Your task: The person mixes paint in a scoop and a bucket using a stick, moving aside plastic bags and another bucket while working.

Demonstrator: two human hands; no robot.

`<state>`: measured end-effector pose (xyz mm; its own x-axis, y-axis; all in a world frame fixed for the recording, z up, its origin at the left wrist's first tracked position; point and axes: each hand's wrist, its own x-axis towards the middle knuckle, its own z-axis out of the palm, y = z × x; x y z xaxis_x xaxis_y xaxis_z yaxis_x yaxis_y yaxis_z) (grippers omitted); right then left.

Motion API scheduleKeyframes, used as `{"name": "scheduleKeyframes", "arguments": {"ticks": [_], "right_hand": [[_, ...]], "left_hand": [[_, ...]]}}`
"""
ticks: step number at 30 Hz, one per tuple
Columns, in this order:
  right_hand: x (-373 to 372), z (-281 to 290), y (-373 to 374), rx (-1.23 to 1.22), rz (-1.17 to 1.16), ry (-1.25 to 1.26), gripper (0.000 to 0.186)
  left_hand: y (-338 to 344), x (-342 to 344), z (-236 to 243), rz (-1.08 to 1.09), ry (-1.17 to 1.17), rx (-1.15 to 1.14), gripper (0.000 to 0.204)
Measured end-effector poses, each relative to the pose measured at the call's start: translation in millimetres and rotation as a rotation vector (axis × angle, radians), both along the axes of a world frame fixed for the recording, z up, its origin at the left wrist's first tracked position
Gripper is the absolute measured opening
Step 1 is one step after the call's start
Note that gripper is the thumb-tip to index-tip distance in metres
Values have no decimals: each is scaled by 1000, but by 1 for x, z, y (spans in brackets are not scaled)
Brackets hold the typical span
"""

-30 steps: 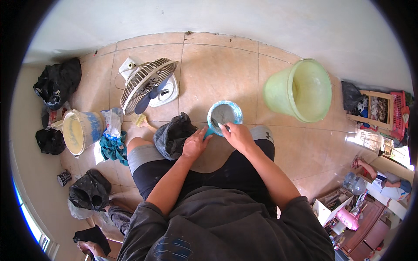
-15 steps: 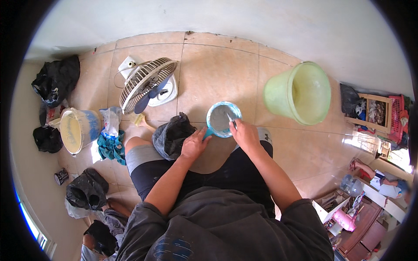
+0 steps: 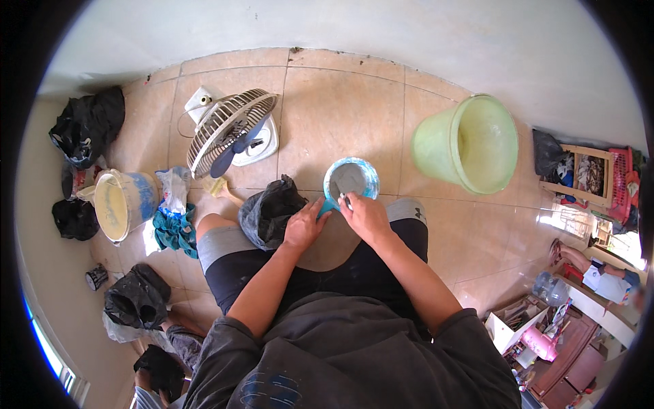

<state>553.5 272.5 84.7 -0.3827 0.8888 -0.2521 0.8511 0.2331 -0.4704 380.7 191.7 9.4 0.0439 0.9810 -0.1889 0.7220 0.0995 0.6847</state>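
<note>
A light-blue dipper [image 3: 373, 178], its rim smeared with white, stands between my knees and holds smooth grey paste [image 3: 349, 178]. My left hand [image 3: 304, 225] is closed round the dipper's handle [image 3: 328, 208] on its near left side. In my right hand [image 3: 366, 218], over the near rim, is a thin tool [image 3: 346, 200]. Its lower end is in the paste, so its kind cannot be made out. Beside my left hand lies a crumpled black plastic bag [image 3: 267, 217].
A green bucket [image 3: 432, 146] lies tipped to the right. Left are a toppled fan [image 3: 231, 133], a brush [image 3: 219, 189], a teal cloth [image 3: 174, 228] and a paint-stained bucket [image 3: 144, 196]. A second person [image 3: 182, 341] is at lower left, another [image 3: 606, 279] at right.
My right hand has moved left and slightly nearer, bringing the tool from the paste's right side to its near left side. My left hand keeps its hold on the handle.
</note>
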Motion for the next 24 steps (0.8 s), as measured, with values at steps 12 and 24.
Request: {"name": "scheduleKeyframes", "arguments": {"ticks": [12,24], "right_hand": [[11,-7,26,43,36,41,34],[14,-4,26,-52,85,73,33]], "left_hand": [[-2,0,-9,8,-10,46,46],[-4,0,-9,3,3,30,47]]}}
